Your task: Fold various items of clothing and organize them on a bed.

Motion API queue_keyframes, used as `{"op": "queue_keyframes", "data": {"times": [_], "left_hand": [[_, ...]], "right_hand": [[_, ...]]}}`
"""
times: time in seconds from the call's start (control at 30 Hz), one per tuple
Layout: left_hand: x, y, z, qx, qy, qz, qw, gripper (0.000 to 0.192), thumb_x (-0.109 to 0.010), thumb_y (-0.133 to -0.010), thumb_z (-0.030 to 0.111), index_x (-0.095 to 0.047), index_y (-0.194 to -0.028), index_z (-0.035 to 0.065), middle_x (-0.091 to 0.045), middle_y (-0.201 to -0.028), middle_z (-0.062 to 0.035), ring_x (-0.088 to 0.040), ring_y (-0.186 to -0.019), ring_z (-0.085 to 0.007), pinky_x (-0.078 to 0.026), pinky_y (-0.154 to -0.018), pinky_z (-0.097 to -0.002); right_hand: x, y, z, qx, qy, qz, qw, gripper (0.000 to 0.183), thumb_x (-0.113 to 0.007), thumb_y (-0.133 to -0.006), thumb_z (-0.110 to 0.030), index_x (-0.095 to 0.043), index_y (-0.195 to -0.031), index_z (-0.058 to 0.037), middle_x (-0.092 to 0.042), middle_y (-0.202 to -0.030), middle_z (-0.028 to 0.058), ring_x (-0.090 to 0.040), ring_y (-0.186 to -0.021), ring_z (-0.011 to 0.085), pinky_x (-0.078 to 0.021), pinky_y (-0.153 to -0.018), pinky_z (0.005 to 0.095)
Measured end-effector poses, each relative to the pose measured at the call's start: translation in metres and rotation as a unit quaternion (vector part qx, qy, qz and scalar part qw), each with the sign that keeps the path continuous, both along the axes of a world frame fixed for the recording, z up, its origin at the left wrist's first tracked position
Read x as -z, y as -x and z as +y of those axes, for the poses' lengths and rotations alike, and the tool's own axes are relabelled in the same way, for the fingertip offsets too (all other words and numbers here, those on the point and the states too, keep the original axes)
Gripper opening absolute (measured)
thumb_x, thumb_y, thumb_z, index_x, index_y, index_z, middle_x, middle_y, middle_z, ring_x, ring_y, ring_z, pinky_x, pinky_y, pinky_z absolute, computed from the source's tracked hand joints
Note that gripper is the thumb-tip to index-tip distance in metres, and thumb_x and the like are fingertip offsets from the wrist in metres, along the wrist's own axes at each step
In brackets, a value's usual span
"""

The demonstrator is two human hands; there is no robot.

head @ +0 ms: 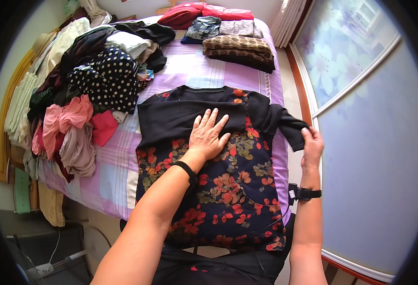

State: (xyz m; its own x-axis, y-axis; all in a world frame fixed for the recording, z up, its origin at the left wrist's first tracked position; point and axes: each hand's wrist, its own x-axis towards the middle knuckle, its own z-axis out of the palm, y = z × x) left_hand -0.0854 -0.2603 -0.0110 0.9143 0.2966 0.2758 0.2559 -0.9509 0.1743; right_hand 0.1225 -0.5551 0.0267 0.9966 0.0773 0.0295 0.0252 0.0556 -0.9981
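A dark floral garment (pixel 227 185) with black sleeves lies spread on the bed in front of me, its neckline away from me. One black sleeve (pixel 166 119) is folded flat across the chest. My left hand (pixel 209 133) rests palm down on that sleeve with the fingers spread. At the bed's right edge, my right hand (pixel 312 142) pinches the cuff end of the other sleeve (pixel 291 128) and holds it out to the side. The garment's lower hem reaches the near edge of the bed, by my lap.
A heap of loose clothes, with a polka-dot garment (pixel 103 78) and pink cloth (pixel 68 115), covers the bed's left side. Folded clothes (pixel 239 46) and red bundles (pixel 185 15) lie at the far end. A sliding wardrobe door (pixel 369 171) stands close on the right; a fan (pixel 96 245) is lower left.
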Motion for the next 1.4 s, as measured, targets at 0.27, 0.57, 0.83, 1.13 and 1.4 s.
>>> {"op": "queue_keyframes", "data": {"times": [0.27, 0.57, 0.83, 1.13, 1.4], "left_hand": [[0.0, 0.002, 0.002, -0.013, 0.01, -0.004, 1.0, 0.065, -0.053, -0.1, 0.053, -0.044, -0.158, 0.0252, -0.033, -0.168, -0.0135, -0.028, -0.156, -0.031, -0.019, -0.126, -0.0491], [0.002, 0.001, -0.001, -0.024, 0.004, 0.009, 1.0, 0.064, -0.05, -0.102, 0.054, -0.041, -0.16, 0.0282, -0.031, -0.169, -0.0093, -0.025, -0.157, -0.0281, -0.016, -0.127, -0.047], [0.001, 0.002, -0.003, -0.029, 0.015, 0.026, 0.999, 0.065, -0.048, -0.102, 0.055, -0.04, -0.16, 0.0285, -0.03, -0.17, -0.008, -0.023, -0.158, -0.0266, -0.014, -0.128, -0.0454], [0.003, 0.003, -0.001, -0.023, 0.02, -0.006, 1.0, 0.064, -0.054, -0.1, 0.052, -0.044, -0.158, 0.0277, -0.035, -0.167, -0.009, -0.028, -0.156, -0.0284, -0.018, -0.126, -0.0466], [-0.002, 0.014, 0.008, -0.037, -0.002, 0.007, 0.999, 0.064, -0.055, -0.1, 0.051, -0.044, -0.157, 0.0264, -0.036, -0.167, -0.0089, -0.029, -0.156, -0.0282, -0.019, -0.126, -0.0464]], "right_hand": [[-0.061, 0.002, 0.025, -0.021, -0.052, -0.041, 0.998, 0.022, -0.072, -0.094, -0.003, -0.067, -0.114, 0.0038, -0.072, -0.1, 0.0076, -0.068, -0.085, 0.0118, -0.0568, -0.077, 0.0249], [-0.144, -0.002, 0.004, 0.031, 0.074, -0.137, 0.987, 0.017, -0.07, -0.094, -0.002, -0.071, -0.11, 0.0031, -0.072, -0.102, 0.0072, -0.067, -0.086, 0.0123, -0.0553, -0.078, 0.0259], [-0.21, -0.054, 0.038, 0.129, 0.234, -0.59, 0.762, 0.023, -0.063, -0.089, 0.008, -0.074, -0.092, -0.0122, -0.071, -0.103, 0.0048, -0.064, -0.101, 0.0263, -0.0511, -0.092, 0.0373], [-0.122, -0.088, 0.001, 0.134, 0.274, -0.322, 0.896, 0.02, -0.067, -0.089, 0.005, -0.081, -0.088, -0.0102, -0.065, -0.089, 0.0025, -0.06, -0.08, 0.0135, -0.05, -0.076, 0.0286], [-0.11, -0.055, -0.056, 0.005, -0.161, -0.275, 0.948, 0.031, -0.06, -0.097, 0.004, -0.062, -0.127, -0.0009, -0.063, -0.126, 0.0073, -0.06, -0.1, 0.0133, -0.0497, -0.09, 0.0286]]}}
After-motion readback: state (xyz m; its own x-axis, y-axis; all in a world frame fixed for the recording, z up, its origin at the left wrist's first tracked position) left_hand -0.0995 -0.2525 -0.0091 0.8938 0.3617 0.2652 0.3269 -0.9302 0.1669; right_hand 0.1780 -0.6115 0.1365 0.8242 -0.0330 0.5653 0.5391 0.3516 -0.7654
